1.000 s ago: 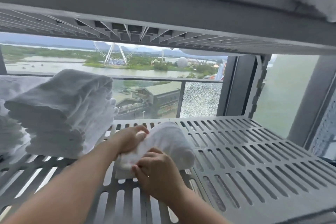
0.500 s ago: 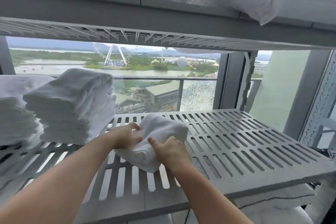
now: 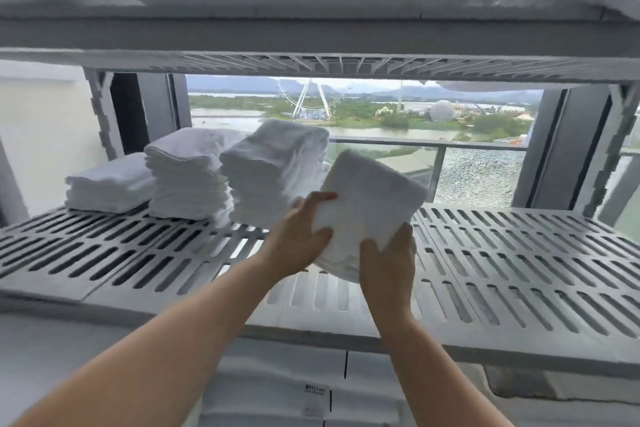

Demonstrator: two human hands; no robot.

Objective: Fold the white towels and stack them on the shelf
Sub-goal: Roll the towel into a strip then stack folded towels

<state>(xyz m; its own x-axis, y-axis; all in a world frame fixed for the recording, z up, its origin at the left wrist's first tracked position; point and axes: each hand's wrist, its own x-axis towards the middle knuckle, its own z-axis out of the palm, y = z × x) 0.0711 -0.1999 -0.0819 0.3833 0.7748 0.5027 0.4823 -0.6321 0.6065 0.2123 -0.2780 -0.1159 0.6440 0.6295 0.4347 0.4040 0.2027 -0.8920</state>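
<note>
I hold a folded white towel (image 3: 372, 198) in both hands over the middle of the slatted grey shelf (image 3: 519, 253). My left hand (image 3: 301, 236) grips its left edge, with one digit lying on the upper face and the rest hidden behind the cloth. My right hand (image 3: 388, 263) clamps the near right corner, fingers curled round it. The two hands sit close together with only towel between them.

The towel is tilted, broad face toward me. Its long axis runs from my hands up and away toward one o'clock, so the far rounded end stands highest, against the window (image 3: 467, 166). The layered folds show at the near end, at six o'clock. I cannot tell whether that end touches the slats.

At nine to ten o'clock of the towel, three piles of folded white towels stand in a row on the same shelf. The tall stack (image 3: 273, 177) is just beside my left hand. The middle stack (image 3: 187, 177) comes next, and the low stack (image 3: 107, 184) is farthest left. The upper shelf (image 3: 311, 35) runs across at twelve o'clock. More white linen (image 3: 294, 388) lies below at six.
</note>
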